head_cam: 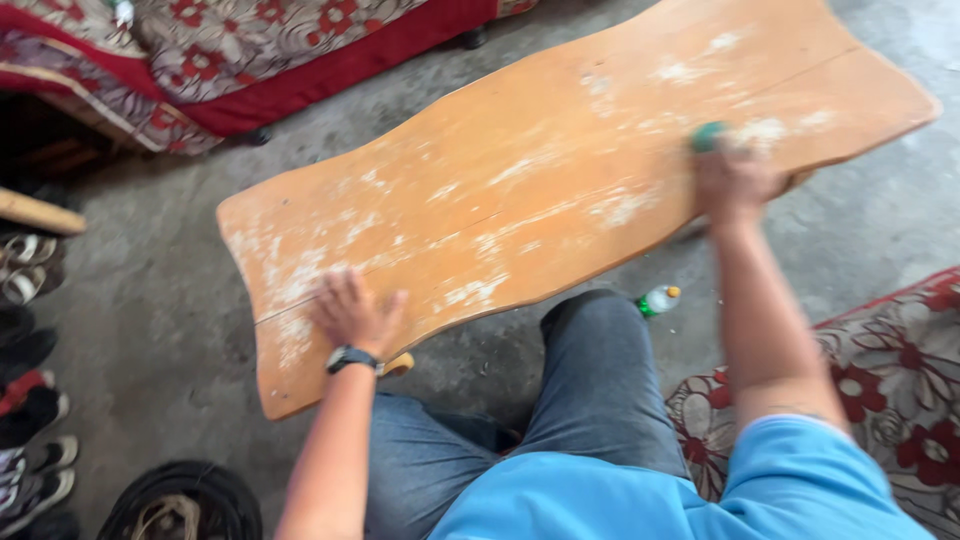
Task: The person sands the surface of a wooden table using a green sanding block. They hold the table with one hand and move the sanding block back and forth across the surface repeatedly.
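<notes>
left hand (352, 312) laid flat, released, at near-left corner to steady surface (520, 190) | right hand (735, 180) clenched on green pad (708, 135), pressed near far-right edge

A bare grey concrete floor (170, 290) fills the room, evenly lit. A red floral-covered couch (230, 50) stands at the top left, a matching floral rug (900, 380) lies lower right, and shoes (30, 420) line the left edge.

Soft, even daylight, faint shadows, no glare; the whole frame is motion-blurred.
</notes>
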